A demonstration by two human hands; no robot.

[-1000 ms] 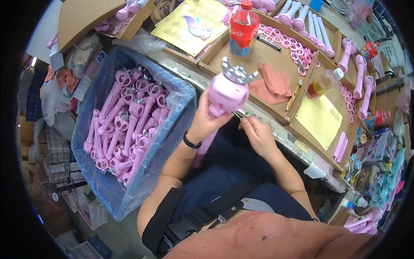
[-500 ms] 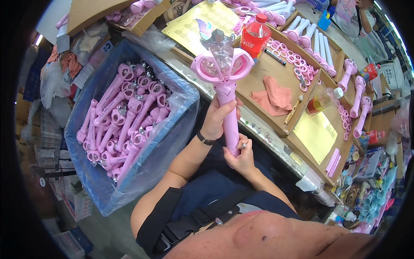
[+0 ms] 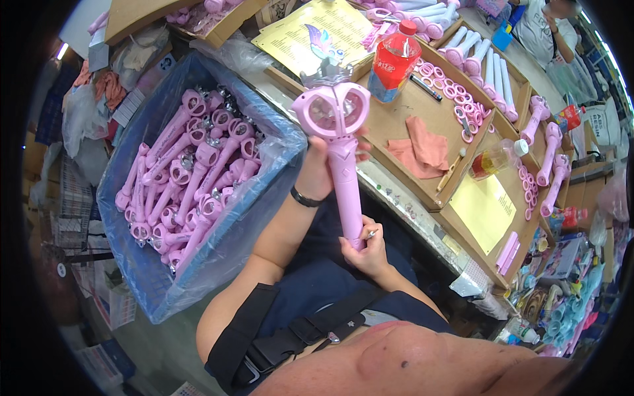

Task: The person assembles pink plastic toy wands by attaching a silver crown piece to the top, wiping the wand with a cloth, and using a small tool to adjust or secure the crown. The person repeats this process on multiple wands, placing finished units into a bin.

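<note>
Both hands grip one pink wand (image 3: 340, 142) at frame centre: left hand (image 3: 317, 173) closed around its neck, right hand (image 3: 364, 247) closed on its base.

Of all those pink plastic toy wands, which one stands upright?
The pink wand gripped by the left hand and right hand; the others lie heaped in the blue-lined bin.

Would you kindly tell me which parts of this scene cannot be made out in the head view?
- Bottom end of the pink plastic toy wand: covered by the right hand.
- Small silvery item at the right hand's fingertips: too small to identify.
- Wand's upper handle: wrapped by the left hand.
- Lower layers of pink wands in the blue plastic-lined bin: buried under the top ones.
- Person at the top right: cut off by the rim.
</note>
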